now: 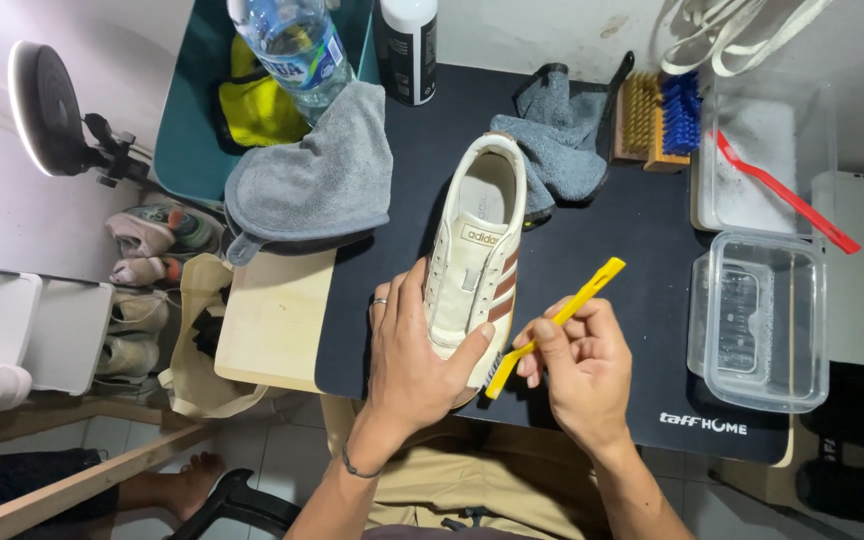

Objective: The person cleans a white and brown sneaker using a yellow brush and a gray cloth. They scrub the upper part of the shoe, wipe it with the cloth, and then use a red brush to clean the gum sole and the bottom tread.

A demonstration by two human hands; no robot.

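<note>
Left hand (pixel 414 360) fingers gripping cream shoe (pixel 476 262), right hand (pixel 580 368) fingers pinching yellow brush (pixel 555 322) beside it

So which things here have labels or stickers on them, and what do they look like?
Water bottle: top left, clear plastic, blue wrapper label.
Black bottle: top middle, round, black with a white band.
Shoe: middle of the mat, held by the left hand, cream with brown stripes, small tan patch on the tongue.
Mat: under everything, black, white logo near the front right corner.
</note>
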